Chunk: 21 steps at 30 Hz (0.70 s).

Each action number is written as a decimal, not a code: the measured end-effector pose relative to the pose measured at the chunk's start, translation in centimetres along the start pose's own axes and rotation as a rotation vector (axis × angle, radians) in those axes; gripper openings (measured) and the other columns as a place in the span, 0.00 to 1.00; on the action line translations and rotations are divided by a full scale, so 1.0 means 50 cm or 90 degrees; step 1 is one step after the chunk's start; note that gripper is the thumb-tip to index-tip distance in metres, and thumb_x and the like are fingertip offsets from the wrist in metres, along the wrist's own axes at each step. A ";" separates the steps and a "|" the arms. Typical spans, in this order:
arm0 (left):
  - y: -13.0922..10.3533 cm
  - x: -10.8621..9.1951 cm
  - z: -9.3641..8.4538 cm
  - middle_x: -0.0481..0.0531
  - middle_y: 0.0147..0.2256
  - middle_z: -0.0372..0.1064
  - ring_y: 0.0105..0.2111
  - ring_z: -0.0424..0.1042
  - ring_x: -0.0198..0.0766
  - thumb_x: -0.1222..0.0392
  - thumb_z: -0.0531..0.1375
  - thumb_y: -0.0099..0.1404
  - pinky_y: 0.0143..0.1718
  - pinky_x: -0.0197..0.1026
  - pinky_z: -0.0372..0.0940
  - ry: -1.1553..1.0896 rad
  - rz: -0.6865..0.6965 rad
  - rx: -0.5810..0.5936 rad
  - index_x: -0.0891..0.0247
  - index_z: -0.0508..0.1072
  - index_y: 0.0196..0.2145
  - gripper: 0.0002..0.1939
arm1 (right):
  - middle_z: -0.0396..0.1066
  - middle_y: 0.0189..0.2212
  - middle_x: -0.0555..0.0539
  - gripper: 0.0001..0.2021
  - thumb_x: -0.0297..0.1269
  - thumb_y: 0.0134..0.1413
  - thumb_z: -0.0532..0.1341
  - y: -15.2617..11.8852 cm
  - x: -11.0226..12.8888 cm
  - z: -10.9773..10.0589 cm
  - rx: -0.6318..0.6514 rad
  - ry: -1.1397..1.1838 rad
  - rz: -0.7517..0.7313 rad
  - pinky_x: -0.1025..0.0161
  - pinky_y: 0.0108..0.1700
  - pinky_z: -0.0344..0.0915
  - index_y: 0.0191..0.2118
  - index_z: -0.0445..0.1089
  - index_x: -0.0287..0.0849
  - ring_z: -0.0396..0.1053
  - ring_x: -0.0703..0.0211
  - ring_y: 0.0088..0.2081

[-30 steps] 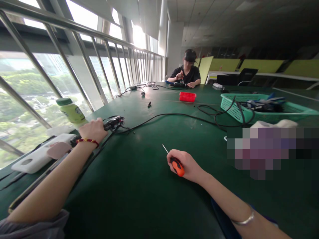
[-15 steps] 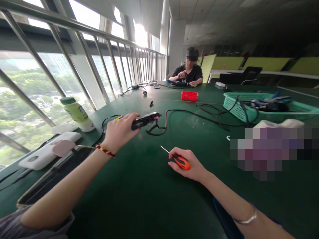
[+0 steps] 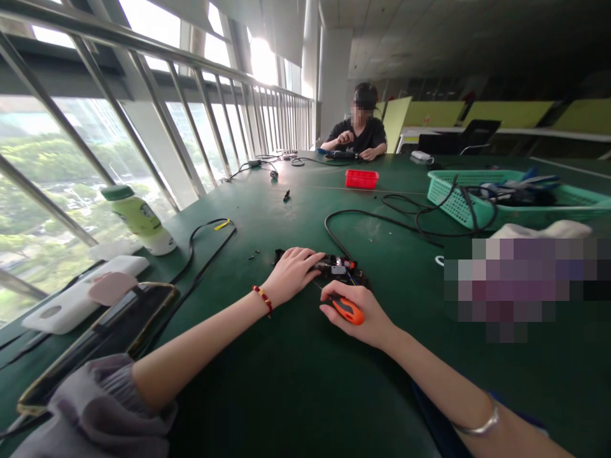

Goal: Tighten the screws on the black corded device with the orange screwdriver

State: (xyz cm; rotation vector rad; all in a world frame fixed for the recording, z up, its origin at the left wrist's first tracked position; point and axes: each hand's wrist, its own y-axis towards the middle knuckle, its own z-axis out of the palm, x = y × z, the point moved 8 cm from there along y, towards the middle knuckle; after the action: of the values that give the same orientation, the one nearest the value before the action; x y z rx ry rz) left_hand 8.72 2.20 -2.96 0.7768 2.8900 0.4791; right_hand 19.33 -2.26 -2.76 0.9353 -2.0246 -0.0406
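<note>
A black corded device with exposed inner parts and wires (image 3: 340, 270) lies on the green table in front of me. My left hand (image 3: 293, 277) grips its left part from above, covering some of it. In my right hand (image 3: 370, 317) is an orange and black screwdriver (image 3: 349, 310), its thin shaft pointing up and left towards the device. The device's near edge lies just beyond the screwdriver tip, but whether the two touch cannot be made out. Several tiny dark pieces (image 3: 254, 255) lie left of the device.
A red tray (image 3: 361, 179) and a green basket (image 3: 449, 198) stand farther back. Black cable (image 3: 377, 213) loops across the table. On the left are a bottle (image 3: 138, 219), a phone (image 3: 102, 337) and a white power bank (image 3: 62, 312). A person (image 3: 358, 130) sits opposite.
My left hand has brought the device down onto the table, to the right and nearer to the screwdriver. The right hand has stayed almost in place.
</note>
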 end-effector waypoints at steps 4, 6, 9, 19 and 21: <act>0.055 -0.001 0.025 0.52 0.48 0.65 0.50 0.61 0.42 0.55 0.51 0.66 0.55 0.47 0.53 0.023 -0.003 0.003 0.57 0.63 0.54 0.19 | 0.69 0.30 0.51 0.05 0.34 0.51 0.57 0.000 -0.011 -0.006 -0.019 -0.050 0.020 0.64 0.37 0.61 0.35 0.67 0.43 0.65 0.63 0.31; 0.071 0.006 0.032 0.54 0.52 0.63 0.53 0.59 0.43 0.54 0.51 0.66 0.59 0.49 0.48 0.061 -0.029 -0.004 0.58 0.60 0.57 0.22 | 0.68 0.31 0.49 0.05 0.33 0.51 0.56 0.002 -0.019 -0.011 -0.034 -0.070 0.036 0.62 0.39 0.61 0.35 0.67 0.43 0.65 0.60 0.33; 0.070 0.029 0.014 0.61 0.58 0.55 0.58 0.53 0.46 0.51 0.49 0.67 0.61 0.52 0.42 0.135 -0.066 -0.053 0.65 0.54 0.60 0.27 | 0.68 0.32 0.47 0.06 0.32 0.51 0.55 0.003 -0.029 -0.013 -0.036 -0.084 0.055 0.60 0.40 0.62 0.36 0.66 0.42 0.65 0.59 0.34; -0.102 0.197 -0.037 0.59 0.59 0.54 0.59 0.53 0.42 0.53 0.40 0.68 0.60 0.47 0.50 0.041 -0.168 0.065 0.70 0.57 0.58 0.27 | 0.67 0.30 0.50 0.07 0.30 0.50 0.56 0.002 -0.032 -0.003 0.002 -0.119 0.067 0.59 0.40 0.62 0.37 0.66 0.44 0.64 0.60 0.33; -0.139 0.207 -0.019 0.58 0.61 0.50 0.61 0.49 0.41 0.55 0.39 0.68 0.61 0.46 0.48 0.024 -0.178 0.107 0.69 0.55 0.59 0.27 | 0.67 0.31 0.49 0.07 0.30 0.50 0.56 0.003 -0.030 -0.003 0.007 -0.123 0.065 0.59 0.40 0.62 0.37 0.66 0.44 0.64 0.60 0.33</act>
State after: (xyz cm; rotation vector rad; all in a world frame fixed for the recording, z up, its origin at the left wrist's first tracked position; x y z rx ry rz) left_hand -3.65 1.50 -4.61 0.3743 3.0358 0.2234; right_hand 19.85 -1.18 -3.70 0.8610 -2.2499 -0.0658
